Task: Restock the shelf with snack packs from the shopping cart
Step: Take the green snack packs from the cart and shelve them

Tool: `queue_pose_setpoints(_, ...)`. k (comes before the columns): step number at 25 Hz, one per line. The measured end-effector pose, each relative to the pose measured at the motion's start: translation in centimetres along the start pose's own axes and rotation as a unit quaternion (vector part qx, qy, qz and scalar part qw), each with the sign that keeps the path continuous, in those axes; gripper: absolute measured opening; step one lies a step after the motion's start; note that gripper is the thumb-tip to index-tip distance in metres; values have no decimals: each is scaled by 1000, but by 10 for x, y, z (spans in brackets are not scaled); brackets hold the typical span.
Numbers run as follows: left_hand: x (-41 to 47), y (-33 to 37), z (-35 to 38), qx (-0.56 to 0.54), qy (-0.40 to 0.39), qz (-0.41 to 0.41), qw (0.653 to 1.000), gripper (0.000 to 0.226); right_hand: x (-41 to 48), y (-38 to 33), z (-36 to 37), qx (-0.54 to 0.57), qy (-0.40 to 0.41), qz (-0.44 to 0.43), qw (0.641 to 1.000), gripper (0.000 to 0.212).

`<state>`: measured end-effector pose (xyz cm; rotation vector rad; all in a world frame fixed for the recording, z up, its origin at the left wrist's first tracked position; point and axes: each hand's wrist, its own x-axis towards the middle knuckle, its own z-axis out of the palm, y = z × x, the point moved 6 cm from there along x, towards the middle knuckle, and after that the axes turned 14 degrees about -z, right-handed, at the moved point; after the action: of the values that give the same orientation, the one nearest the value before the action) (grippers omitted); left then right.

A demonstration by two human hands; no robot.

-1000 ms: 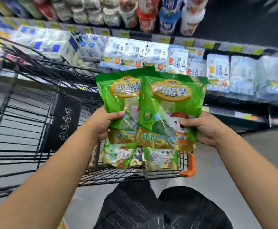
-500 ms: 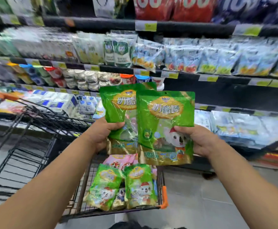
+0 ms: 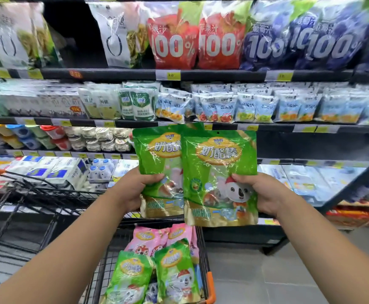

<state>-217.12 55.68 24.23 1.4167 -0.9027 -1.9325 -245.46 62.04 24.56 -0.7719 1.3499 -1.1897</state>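
1. Against the frame half a second earlier, the two glossy green plastic snack packs are held higher in front of the dark store shelf (image 3: 223,74). A top row of red and blue "100%" bags (image 3: 221,40) has come fully into view.
2. The left green pack (image 3: 157,154) is gripped at its left edge by the left hand (image 3: 135,189), with the thumb curled over the front. The right green pack (image 3: 218,172) is gripped at its right edge by the right hand (image 3: 264,194) in the same way.
3. The remaining fingers of both hands are hidden behind the packs.
4. The right edge of the left green pack is covered by the right green pack.
5. The black wire shopping cart (image 3: 203,249) is seen below the hands and is cut off by the lower edge.
6. Counted: two green packs are held; two more green cart packs (image 3: 174,270) stand in the cart, their bottoms cut off; behind them two pink snack packs (image 3: 148,240) can be made out, partly hidden.
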Motion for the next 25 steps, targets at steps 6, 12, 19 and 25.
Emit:
queue_pose_setpoints(6, 31, 2, -2, 22, -29, -35, 999, 33, 6, 14, -7, 31, 54, 19, 998, 17)
queue_pose_setpoints(12, 52, -8, 6, 25, -37, -59, 997, 28, 14, 37, -22, 44, 74, 43, 995, 25)
queue_pose_setpoints(19, 79, -29, 50, 21, 2, -95, 995, 25, 50, 53, -76, 58, 54, 82, 993, 23)
queue_pose_setpoints(25, 106, -45, 112, 15, 59, -109, 992, 25, 90, 48, -141, 49, 16, 138, 989, 27)
